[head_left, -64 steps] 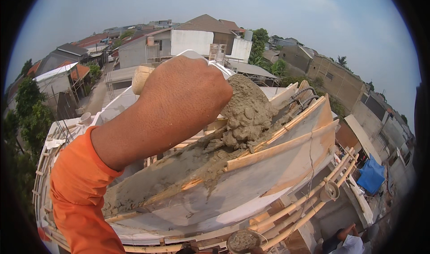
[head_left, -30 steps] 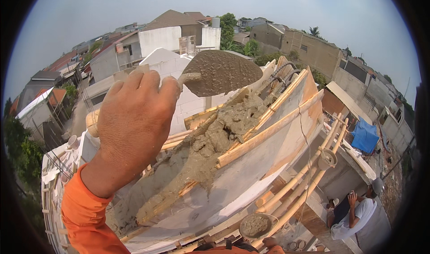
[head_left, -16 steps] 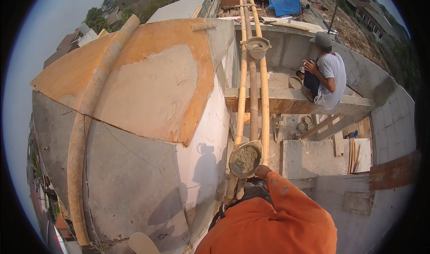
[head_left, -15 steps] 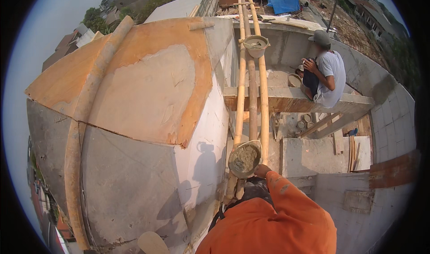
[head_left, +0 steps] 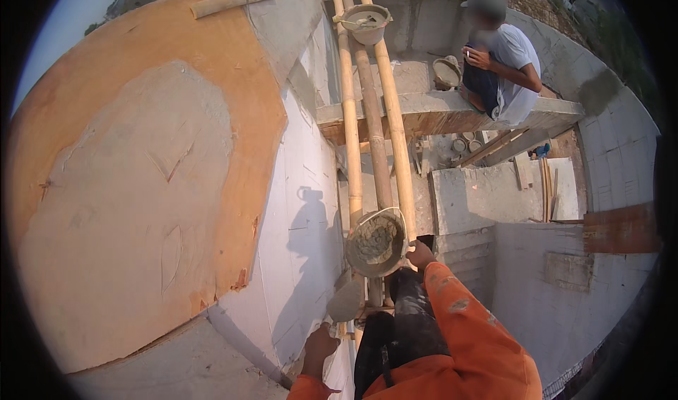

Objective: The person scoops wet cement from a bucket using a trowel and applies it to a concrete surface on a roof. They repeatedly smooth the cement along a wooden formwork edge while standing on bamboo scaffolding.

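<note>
Btm ctr: my L hand (head_left: 320,343) grips trowel (head_left: 345,302), handle mostly hidden; R hand (head_left: 421,256) clasps bucket (head_left: 378,270) edge, fingertips unclear.

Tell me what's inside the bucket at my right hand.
Grey mortar sits inside the bucket, with your right hand at its rim. The bottom can't be seen: the mortar covers it.

Bright sunlight, cast shadow (head_left: 308,220), bent edges
</note>
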Motion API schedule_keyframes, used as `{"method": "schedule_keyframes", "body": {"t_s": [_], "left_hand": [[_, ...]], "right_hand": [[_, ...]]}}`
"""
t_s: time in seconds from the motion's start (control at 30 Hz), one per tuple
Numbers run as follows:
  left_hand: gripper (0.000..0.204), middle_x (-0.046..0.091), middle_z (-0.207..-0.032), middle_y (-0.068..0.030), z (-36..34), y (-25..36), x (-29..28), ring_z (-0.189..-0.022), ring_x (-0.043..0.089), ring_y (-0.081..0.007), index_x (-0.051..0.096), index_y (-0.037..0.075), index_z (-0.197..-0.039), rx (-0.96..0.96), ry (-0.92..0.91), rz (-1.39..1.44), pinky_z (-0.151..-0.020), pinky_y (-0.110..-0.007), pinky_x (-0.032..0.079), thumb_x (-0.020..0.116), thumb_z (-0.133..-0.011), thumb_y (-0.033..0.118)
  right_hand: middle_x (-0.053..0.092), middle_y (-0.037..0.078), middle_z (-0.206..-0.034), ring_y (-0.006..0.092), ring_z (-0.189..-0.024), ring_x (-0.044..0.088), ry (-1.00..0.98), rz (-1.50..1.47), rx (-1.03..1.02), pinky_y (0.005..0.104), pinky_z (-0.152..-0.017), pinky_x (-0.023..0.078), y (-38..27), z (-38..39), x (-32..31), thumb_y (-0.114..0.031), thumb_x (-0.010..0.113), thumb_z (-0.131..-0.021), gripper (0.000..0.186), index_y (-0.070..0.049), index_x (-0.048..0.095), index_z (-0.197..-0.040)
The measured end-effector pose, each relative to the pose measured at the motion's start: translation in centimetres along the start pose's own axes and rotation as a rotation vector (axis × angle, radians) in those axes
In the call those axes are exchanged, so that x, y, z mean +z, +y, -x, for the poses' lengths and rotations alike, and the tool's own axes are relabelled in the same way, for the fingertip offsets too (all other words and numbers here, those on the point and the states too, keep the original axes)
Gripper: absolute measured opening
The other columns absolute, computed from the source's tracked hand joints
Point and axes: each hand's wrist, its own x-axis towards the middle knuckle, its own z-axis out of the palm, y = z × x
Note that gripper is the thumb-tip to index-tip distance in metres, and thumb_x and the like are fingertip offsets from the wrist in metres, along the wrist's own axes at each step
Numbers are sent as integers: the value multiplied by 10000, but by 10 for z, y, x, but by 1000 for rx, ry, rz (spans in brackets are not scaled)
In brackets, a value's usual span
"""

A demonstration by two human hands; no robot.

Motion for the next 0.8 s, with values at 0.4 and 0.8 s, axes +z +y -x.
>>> {"method": "schedule_keyframes", "body": {"t_s": [0.4,0.8], "left_hand": [[234,706,-1043,-157,-277,98,28,-976,688,-325,710,56,-981,35,-199,-484,-763,-436,558,613,-807,178],[345,673,-1135,-186,-416,117,151,-1087,632,-377,690,27,-1073,-48,-396,-372,-880,-475,514,659,-763,174]], "right_hand": [[448,321,-1323,462,-1290,381,139,-61,101,459,-1072,365,97,-133,73,-245,738,-716,807,23,383,-1389],[630,87,-947,194,-873,585,90,-469,88,333,-806,476,92,-136,111,10,674,-714,405,-23,549,-1098]]}}
